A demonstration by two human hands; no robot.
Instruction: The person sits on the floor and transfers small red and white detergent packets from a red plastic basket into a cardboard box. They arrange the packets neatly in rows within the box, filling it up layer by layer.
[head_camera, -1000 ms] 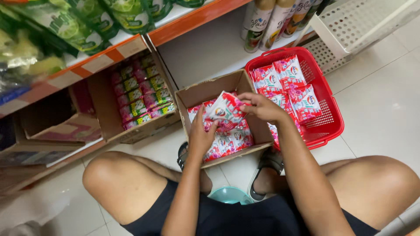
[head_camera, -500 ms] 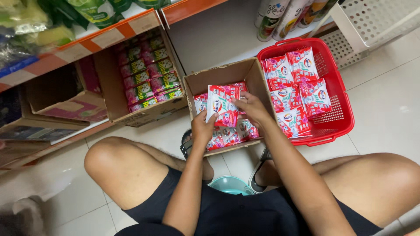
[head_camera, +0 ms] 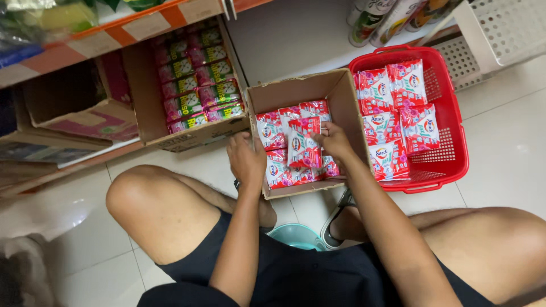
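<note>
Head view | red-and-white sachet (head_camera: 303,149) now lowered into cardboard box (head_camera: 341,94), no longer raised above it | right hand (head_camera: 334,142) closed on sachet | left hand (head_camera: 245,159) curled over box's near-left edge | red basket (head_camera: 452,119) beside box, sachets inside

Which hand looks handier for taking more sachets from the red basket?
Probably the right hand: it is in the cardboard box beside the red basket. The left hand is at the box's far edge.

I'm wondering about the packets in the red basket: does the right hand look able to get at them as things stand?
Probably yes. The right hand is in the cardboard box, the red basket sits right beside it, and its packets lie uncovered on top.
</note>
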